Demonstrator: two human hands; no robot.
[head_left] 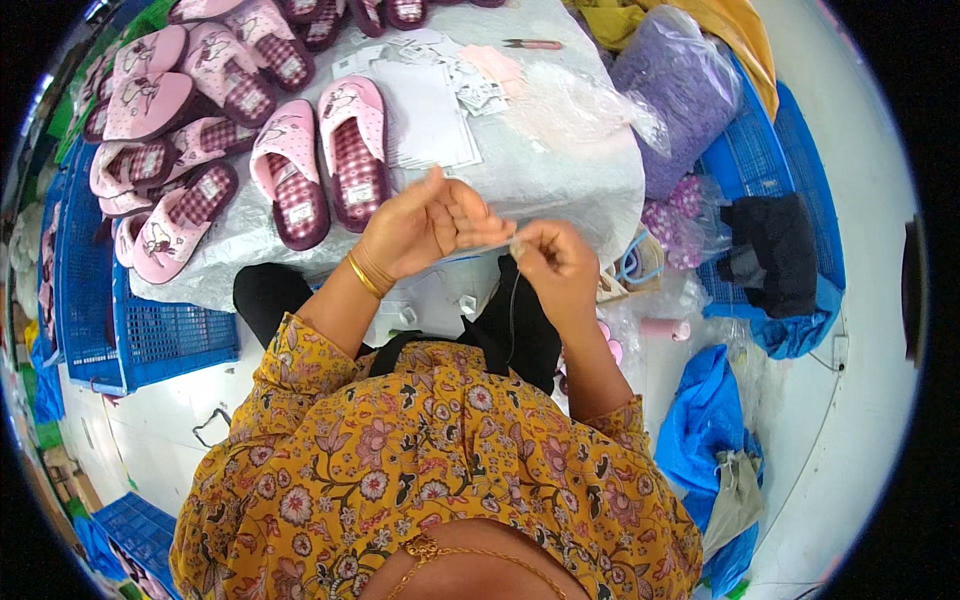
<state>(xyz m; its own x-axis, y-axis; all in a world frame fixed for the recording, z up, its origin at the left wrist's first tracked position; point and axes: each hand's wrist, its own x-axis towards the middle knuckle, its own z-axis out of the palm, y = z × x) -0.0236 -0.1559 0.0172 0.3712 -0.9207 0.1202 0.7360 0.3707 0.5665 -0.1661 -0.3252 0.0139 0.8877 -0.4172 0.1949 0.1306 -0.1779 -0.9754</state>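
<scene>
My left hand (425, 225) and my right hand (555, 260) meet in front of my chest, fingertips pinched together on a small pale tag (515, 245) with a thin dark thread (513, 300) hanging down from it. A gold bangle sits on my left wrist. Just beyond my hands, a pair of pink slippers (320, 160) with checked insoles lies on the white-covered table (560, 170).
Several more pink slippers (180, 90) are piled at the table's left. Paper sheets and small tags (440, 100) lie mid-table, with scissors (532, 44) beyond them. Blue crates (150, 340) stand left, and a purple bag (680, 85) and blue crate (770, 160) right.
</scene>
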